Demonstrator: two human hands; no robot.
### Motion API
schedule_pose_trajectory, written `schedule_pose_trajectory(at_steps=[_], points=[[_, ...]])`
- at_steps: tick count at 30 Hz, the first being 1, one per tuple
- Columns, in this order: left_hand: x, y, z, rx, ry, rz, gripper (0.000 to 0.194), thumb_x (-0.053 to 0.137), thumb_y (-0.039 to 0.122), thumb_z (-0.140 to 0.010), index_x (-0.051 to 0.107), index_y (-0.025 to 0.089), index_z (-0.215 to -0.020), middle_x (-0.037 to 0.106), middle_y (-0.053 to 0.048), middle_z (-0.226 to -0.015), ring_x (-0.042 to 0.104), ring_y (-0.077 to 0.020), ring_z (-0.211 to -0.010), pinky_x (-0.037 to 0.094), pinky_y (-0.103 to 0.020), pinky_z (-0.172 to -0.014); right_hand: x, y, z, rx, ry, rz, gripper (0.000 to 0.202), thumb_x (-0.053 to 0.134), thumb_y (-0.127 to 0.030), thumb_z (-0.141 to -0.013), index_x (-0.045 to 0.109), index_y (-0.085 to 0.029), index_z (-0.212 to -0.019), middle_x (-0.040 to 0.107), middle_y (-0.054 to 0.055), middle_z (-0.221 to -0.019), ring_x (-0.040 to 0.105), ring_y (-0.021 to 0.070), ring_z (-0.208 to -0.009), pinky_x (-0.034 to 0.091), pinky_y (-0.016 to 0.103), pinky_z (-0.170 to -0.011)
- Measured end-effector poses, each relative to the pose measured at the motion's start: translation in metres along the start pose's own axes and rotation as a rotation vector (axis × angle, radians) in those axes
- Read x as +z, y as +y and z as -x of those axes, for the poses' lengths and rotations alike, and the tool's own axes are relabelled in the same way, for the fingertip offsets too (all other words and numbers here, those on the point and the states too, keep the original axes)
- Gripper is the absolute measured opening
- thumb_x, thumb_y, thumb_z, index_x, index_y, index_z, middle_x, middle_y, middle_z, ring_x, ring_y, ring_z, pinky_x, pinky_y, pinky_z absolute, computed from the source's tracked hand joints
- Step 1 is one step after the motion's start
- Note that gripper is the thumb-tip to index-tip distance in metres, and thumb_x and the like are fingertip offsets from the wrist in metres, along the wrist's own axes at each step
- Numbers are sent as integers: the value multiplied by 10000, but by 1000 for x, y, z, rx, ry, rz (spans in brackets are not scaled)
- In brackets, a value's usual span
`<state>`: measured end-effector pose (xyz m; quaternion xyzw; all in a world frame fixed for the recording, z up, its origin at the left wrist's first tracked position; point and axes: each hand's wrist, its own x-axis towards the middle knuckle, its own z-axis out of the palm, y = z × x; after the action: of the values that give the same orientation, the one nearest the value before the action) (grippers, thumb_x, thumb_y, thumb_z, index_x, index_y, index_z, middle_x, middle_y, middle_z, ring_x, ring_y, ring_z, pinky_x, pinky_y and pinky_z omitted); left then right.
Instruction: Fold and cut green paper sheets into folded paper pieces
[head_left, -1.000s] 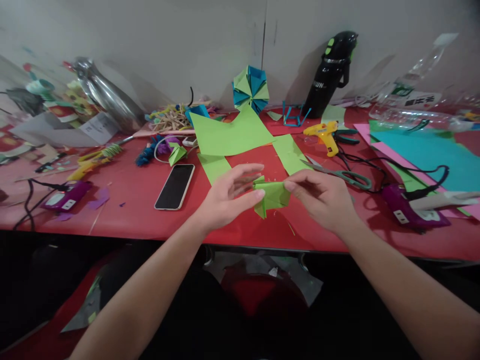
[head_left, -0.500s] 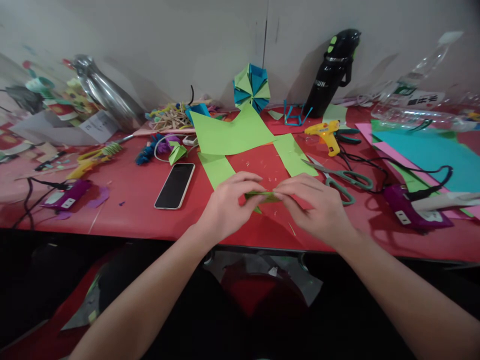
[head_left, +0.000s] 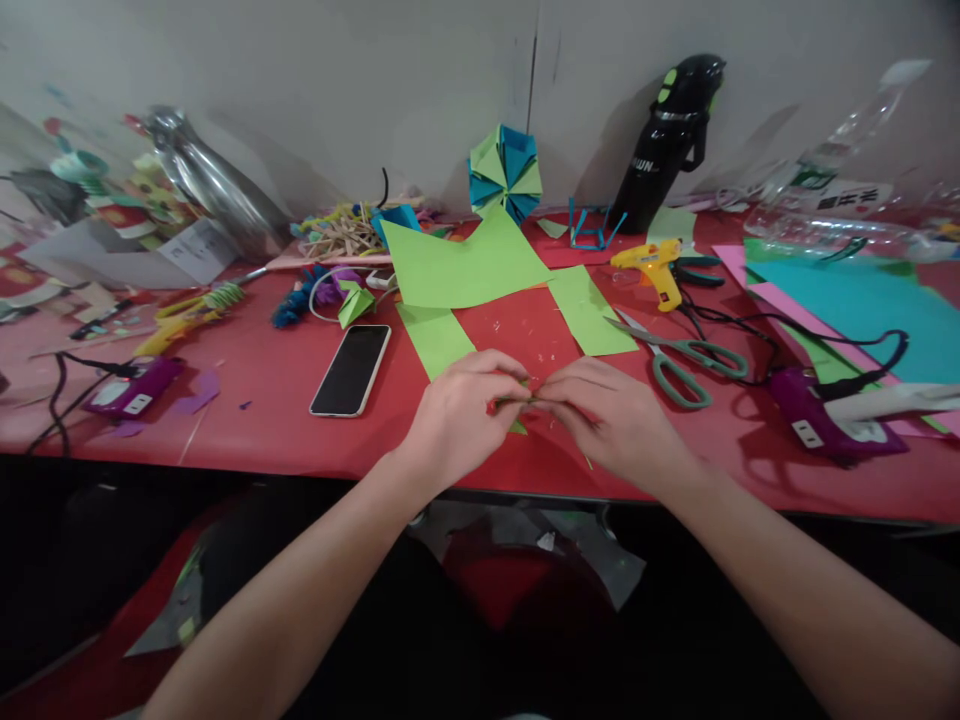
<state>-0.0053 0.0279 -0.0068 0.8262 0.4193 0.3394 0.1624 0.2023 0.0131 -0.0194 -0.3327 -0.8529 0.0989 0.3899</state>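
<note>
My left hand (head_left: 469,412) and my right hand (head_left: 611,412) meet fingertip to fingertip above the red table. Both are closed in a pinch on a small folded piece of green paper (head_left: 532,397). Only a sliver of that paper shows, as fingers cover the rest. Behind my hands lies a large light-green sheet (head_left: 465,262) with a cut, uneven top edge. Smaller green pieces lie at its left (head_left: 435,335) and right, the right-hand rectangle (head_left: 592,312) close to open scissors (head_left: 679,355) with grey-green handles.
A phone (head_left: 351,370) lies left of my hands. On the right are a yellow glue gun (head_left: 652,268), black cables and a purple power socket (head_left: 825,420). Along the wall stand a blue-green folded paper wheel (head_left: 505,172), a black bottle (head_left: 666,145) and a steel jug (head_left: 214,180).
My fingertips have drawn closer together and turned edge-on, so the green paper between them is now mostly hidden. The things on the table stay where they were.
</note>
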Motion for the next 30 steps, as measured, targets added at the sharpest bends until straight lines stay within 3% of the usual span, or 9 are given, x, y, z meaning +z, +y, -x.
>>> schedule_pose_trajectory(at_steps=[4, 11, 18, 21, 25, 28, 30], points=[[-3, -2, 0, -59, 0, -7, 128, 755, 131, -807, 772, 236, -736, 747, -17, -1081, 700, -194, -972, 563, -355, -876, -2, 1, 2, -15, 26, 29, 153, 579, -76, -945, 688, -182, -937, 742, 45, -911, 640, 180, -839, 532, 337, -806], [-4, -3, 1, 139, 7, -87, 190, 660, 54, -828, 703, 184, -696, 725, -67, -1147, 669, -255, -1117, 528, -459, -992, -3, 2, 1, 17, 3, 34, 104, 625, -136, -950, 707, -191, -919, 762, 32, -903, 667, 172, -815, 536, 323, -786], [-1, 0, 1, 78, -115, -46, 147, 637, 103, -847, 747, 199, -855, 703, -64, -1239, 720, -214, -1038, 597, -367, -905, -3, -3, 0, -57, -24, 50, 185, 546, -81, -961, 693, -173, -899, 742, 50, -870, 619, 175, -783, 527, 345, -792], [1, -2, 2, 106, -96, -64, 226, 577, 37, -840, 736, 188, -785, 738, -59, -1177, 735, -220, -1020, 615, -357, -870, 1, -4, 0, -69, -14, 74, 136, 586, -121, -961, 690, -170, -887, 740, 55, -859, 619, 178, -774, 529, 347, -787], [3, -1, 3, 159, -35, -47, 265, 552, 1, -831, 722, 186, -748, 778, -52, -1089, 689, -258, -1187, 593, -399, -974, 2, -4, 1, -88, -17, 81, 106, 603, -144, -962, 693, -175, -917, 751, 64, -904, 639, 188, -820, 534, 349, -800], [0, 3, 2, 89, -37, 10, 210, 623, 48, -834, 743, 197, -920, 686, -74, -1340, 619, -263, -1296, 538, -433, -1074, -1, -5, 1, -54, 21, 87, 142, 584, -114, -959, 693, -184, -901, 742, 59, -864, 631, 189, -786, 528, 358, -774], [-4, 4, 1, 28, -43, 121, 394, 745, 156, -808, 677, 214, -1192, 540, -104, -1513, 518, -279, -1401, 468, -464, -1150, -5, -5, 1, 18, 91, 45, 135, 602, -119, -947, 697, -189, -883, 741, 55, -850, 642, 186, -783, 528, 350, -756]])
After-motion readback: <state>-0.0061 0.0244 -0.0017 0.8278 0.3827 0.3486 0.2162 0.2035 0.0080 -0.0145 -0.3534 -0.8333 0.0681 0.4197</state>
